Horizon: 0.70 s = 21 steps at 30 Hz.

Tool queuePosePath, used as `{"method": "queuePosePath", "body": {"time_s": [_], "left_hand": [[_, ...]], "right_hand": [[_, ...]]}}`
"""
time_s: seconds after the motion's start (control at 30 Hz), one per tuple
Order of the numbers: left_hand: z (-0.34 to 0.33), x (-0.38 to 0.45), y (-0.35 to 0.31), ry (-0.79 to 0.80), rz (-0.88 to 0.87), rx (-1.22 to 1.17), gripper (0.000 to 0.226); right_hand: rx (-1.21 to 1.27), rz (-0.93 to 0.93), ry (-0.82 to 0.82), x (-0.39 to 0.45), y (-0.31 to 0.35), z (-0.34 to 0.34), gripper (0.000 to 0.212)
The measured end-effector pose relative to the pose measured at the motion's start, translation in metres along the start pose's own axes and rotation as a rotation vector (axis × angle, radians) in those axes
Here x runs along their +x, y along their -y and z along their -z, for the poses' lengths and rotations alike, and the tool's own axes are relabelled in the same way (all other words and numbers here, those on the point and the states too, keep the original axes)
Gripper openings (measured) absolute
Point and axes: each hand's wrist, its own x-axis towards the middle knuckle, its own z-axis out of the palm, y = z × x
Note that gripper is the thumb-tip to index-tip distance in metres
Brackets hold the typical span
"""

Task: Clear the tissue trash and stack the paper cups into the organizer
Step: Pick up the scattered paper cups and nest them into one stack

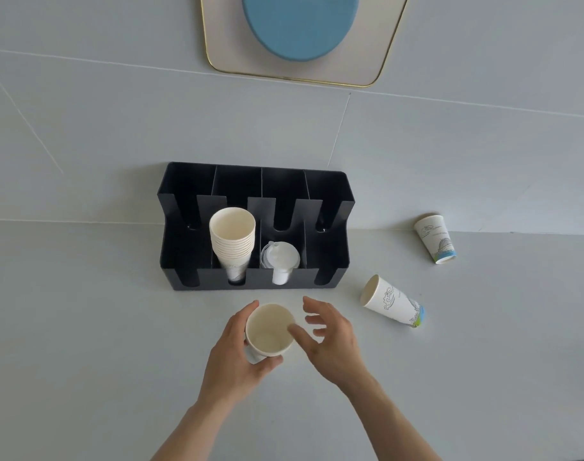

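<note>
Cup (269, 331) upright in left hand (237, 354), fingers wrapped around its side, just in front of organizer (330, 254). Right hand (330, 337) beside rim, fingers spread, holding nothing. Cup stack (232, 241) in second slot. Two loose cups (393, 301) (436, 237) on counter (84, 327), right.

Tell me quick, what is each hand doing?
Left hand: closed around a paper cup.
Right hand: open, holding nothing, beside the cup.
</note>
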Motion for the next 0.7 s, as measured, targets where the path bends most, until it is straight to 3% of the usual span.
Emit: {"method": "queuePosePath", "body": {"time_s": [0.1,0.23,0.43,0.7], "left_hand": [[-0.016,0.006,-0.013,0.018,-0.007,-0.009,0.099],[-0.045,0.016,-0.036,0.03,-0.007,-0.031,0.098],[-0.085,0.028,-0.067,0.006,0.019,-0.028,0.097],[-0.11,0.041,-0.084,-0.033,0.044,-0.004,0.097]], "right_hand": [[-0.066,-0.074,-0.175,0.013,-0.026,0.03,0.04],[-0.301,-0.101,-0.283,0.036,-0.069,0.076,0.045],[-0.607,-0.135,-0.05,0.074,-0.134,0.119,0.094],[-0.73,-0.045,0.051,0.091,-0.152,0.13,0.086]]}}
